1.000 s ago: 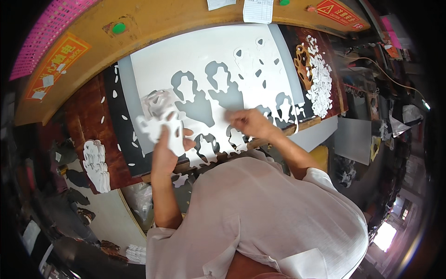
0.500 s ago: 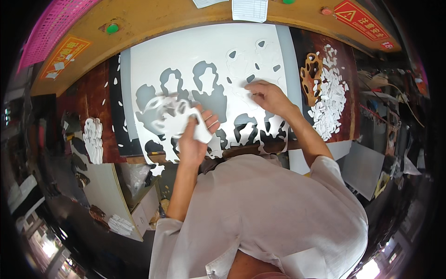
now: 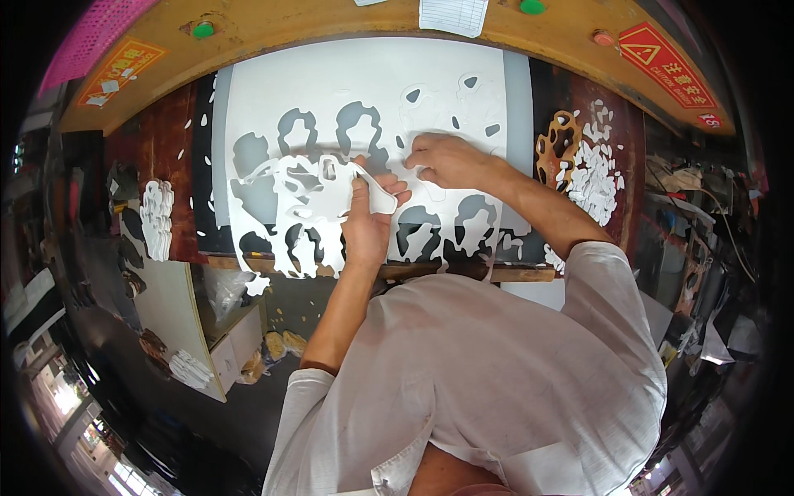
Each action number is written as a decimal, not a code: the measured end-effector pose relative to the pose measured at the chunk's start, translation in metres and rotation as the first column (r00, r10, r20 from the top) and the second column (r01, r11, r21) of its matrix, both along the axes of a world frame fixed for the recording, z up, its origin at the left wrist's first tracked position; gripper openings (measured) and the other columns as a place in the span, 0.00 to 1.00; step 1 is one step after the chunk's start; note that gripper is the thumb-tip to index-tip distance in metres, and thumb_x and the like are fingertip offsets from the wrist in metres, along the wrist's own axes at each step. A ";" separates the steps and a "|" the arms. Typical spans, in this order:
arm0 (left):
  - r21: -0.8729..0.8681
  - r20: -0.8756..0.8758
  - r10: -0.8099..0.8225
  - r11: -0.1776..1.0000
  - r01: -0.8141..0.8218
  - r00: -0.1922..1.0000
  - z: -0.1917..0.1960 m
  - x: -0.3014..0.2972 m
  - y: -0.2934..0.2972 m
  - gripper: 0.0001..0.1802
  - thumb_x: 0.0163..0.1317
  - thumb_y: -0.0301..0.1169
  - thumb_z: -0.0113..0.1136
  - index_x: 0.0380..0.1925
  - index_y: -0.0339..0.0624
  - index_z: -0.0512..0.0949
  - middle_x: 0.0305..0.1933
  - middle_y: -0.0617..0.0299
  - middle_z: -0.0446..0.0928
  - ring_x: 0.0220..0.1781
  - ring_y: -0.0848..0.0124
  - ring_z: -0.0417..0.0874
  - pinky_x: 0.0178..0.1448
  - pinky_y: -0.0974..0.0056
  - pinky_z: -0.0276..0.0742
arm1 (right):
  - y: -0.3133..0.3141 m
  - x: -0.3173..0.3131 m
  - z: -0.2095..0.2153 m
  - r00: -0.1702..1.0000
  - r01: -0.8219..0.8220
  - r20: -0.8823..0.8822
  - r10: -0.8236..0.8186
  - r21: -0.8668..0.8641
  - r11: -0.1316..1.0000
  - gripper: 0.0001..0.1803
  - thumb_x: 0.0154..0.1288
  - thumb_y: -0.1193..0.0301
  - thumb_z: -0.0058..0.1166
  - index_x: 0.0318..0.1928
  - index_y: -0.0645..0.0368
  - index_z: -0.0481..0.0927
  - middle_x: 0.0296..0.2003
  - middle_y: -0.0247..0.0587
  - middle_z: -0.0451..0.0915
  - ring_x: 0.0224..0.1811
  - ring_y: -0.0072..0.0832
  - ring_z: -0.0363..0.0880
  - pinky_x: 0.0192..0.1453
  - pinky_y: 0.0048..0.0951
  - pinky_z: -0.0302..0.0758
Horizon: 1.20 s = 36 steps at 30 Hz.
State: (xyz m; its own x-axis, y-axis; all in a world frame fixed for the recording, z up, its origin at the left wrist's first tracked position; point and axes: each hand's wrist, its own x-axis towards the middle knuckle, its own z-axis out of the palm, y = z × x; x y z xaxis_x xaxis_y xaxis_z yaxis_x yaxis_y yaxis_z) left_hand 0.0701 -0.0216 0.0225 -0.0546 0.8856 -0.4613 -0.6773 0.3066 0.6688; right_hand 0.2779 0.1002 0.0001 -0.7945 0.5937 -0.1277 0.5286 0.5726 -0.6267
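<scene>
A white sheet (image 3: 347,74) lies on a pale grey board (image 3: 518,107), with several shaped openings cut through its near half. My left hand (image 3: 370,217) is closed around flat white cut-out pieces (image 3: 318,188) with holes in them, the thumb on top. They hang above the sheet's left and middle part. To the right, my right hand (image 3: 451,163) rests on the sheet with curled fingers, beside cut outlines that still hold their material. Its fingertips are pressed together at the sheet; what they pinch is hidden.
Right of the board sits a brown frame with several openings (image 3: 556,149), beside a heap of small white scraps (image 3: 591,178). A stack of white cut-outs (image 3: 156,219) stands at the left. A yellow machine beam (image 3: 273,37) with green and red buttons spans the far side. A cabinet (image 3: 190,331) stands lower left.
My right hand has moved left across the sheet, and its fingers have curled down onto it. The pieces in my left hand, blurred before, are now steadier and slightly farther right.
</scene>
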 end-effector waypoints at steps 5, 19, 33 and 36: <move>-0.079 -0.072 0.049 0.995 -0.054 0.996 -0.031 0.008 0.019 0.25 0.87 0.43 0.40 0.75 0.44 0.62 0.54 0.47 0.83 0.57 0.57 0.87 0.63 0.49 0.86 | 0.011 -0.006 0.001 0.993 -0.034 0.109 0.038 -0.036 0.999 0.10 0.65 0.70 0.66 0.45 0.57 0.86 0.45 0.45 0.81 0.51 0.47 0.82 0.56 0.45 0.78; -0.166 -0.186 0.029 0.984 -0.061 0.982 -0.039 0.010 0.024 0.25 0.85 0.40 0.40 0.71 0.34 0.64 0.54 0.44 0.84 0.54 0.58 0.89 0.62 0.57 0.87 | 0.057 0.003 0.016 0.919 0.307 -0.198 -0.342 -0.186 0.933 0.13 0.67 0.71 0.65 0.51 0.57 0.87 0.45 0.47 0.83 0.44 0.46 0.83 0.52 0.42 0.80; -0.166 -0.164 0.107 0.977 -0.135 0.981 -0.048 0.017 0.027 0.27 0.85 0.41 0.41 0.71 0.32 0.62 0.51 0.43 0.85 0.51 0.57 0.90 0.56 0.56 0.88 | 0.079 -0.019 -0.007 0.994 0.051 0.093 -0.058 0.075 0.996 0.08 0.67 0.66 0.63 0.38 0.58 0.84 0.39 0.52 0.80 0.45 0.54 0.79 0.52 0.51 0.76; -0.128 -0.164 0.126 0.981 -0.148 0.978 -0.056 0.017 0.026 0.26 0.85 0.42 0.41 0.70 0.33 0.63 0.50 0.44 0.85 0.50 0.56 0.90 0.56 0.55 0.89 | 0.002 -0.005 0.016 0.989 0.096 -0.125 -0.084 0.091 0.991 0.08 0.69 0.67 0.56 0.35 0.57 0.83 0.35 0.51 0.80 0.44 0.54 0.81 0.51 0.53 0.77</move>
